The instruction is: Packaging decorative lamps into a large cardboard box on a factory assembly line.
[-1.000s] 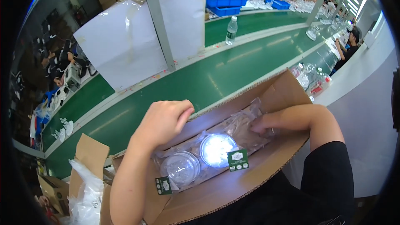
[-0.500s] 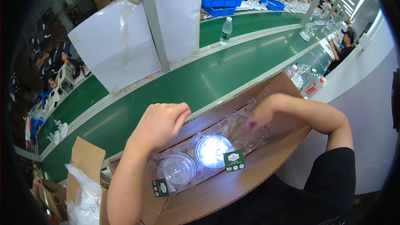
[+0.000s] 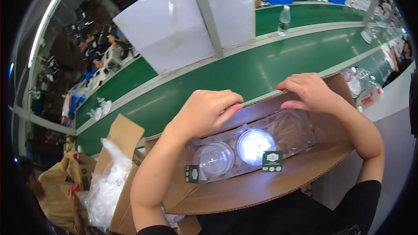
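An open cardboard box [image 3: 261, 189] lies in front of my body. My left hand [image 3: 208, 109] is closed over its far wall, near the middle, with the fingertips at the edge. Further right, my right hand [image 3: 308, 92] holds the same wall, fingers over the rim and thumb on the inner side. Inside the box are a clear round plastic lamp [image 3: 212, 160] at left and a brightly lit round lamp [image 3: 254, 144] beside it. Each carries a green card tag [image 3: 272, 162]. Clear plastic wrapping [image 3: 292, 132] lies around them and extends to the right.
Beyond the box runs a green conveyor belt [image 3: 183, 93]. A white board [image 3: 170, 26], a metal post [image 3: 204, 13] and a water bottle [image 3: 284, 20] stand past it. At left is another carton [image 3: 126, 137] with plastic bags [image 3: 106, 191]. Clear bottles [image 3: 363, 88] stand at right.
My right hand has come up out of the box from the wrapping onto the far rim. The left hand stays at the far wall. The view has swung left.
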{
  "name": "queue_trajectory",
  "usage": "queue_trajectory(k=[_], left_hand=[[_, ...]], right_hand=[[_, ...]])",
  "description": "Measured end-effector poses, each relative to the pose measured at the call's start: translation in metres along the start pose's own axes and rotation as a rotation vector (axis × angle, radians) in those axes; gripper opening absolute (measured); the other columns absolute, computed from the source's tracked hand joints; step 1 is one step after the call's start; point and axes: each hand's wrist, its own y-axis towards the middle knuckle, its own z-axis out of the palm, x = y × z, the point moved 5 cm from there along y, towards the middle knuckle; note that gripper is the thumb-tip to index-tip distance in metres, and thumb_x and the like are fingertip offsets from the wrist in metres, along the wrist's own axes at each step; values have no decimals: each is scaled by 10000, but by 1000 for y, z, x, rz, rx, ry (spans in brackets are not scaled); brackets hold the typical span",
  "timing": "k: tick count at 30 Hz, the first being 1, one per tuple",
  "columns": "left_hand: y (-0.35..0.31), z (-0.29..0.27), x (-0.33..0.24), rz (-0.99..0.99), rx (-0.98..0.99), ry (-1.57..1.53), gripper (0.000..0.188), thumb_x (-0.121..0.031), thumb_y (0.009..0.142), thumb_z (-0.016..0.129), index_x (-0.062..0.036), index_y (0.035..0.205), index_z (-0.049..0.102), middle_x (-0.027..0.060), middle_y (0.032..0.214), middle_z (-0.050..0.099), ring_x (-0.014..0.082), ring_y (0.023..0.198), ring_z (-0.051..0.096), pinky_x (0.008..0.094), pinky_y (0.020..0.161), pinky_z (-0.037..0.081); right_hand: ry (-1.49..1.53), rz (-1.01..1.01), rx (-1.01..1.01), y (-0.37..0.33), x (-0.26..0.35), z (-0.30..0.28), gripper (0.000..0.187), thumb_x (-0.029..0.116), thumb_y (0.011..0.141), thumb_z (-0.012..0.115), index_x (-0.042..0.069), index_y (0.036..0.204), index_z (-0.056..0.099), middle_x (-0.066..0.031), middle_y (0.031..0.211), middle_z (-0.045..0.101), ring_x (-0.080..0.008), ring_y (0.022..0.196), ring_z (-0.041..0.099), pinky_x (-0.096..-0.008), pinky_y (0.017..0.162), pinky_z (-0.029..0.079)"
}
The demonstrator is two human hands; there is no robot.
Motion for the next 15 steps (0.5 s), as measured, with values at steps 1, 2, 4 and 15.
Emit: queue_trajectory(k=[1,2,4,15], left_hand=[[-2,2,2,-20,32,-16,111,-121,941,682,-56,1024,716,111,953,745,309,815,717,390,706,570],[-1,6,5,-27,59,-38,119,-136,949,676,-60,1029,718,109,955,746,309,823,718,389,711,571],[-2,7,8,-65,87,-32,136,-162,967,659,-64,1037,722,109,965,749,308,837,719,389,719,571],[-2,0,-5,48,24,-12,390,-293,965,667,-83,1293,645,102,1304,679,311,1064,693,394,857,574]], right_hand=[[37,26,34,2,-2,2,436,368,844,799,82,1131,637,-79,1005,699,-289,937,681,-394,807,537],[47,12,23,2,-2,2,436,368,844,799,82,1131,637,-79,1005,699,-289,937,681,-394,807,537],[-7,27,-21,-1,1,2,399,434,895,745,104,1091,637,-58,967,698,-269,920,690,-396,749,529],[4,118,6,-4,8,-2,588,347,834,804,110,1327,588,-57,1038,682,-271,943,668,-406,815,510]])
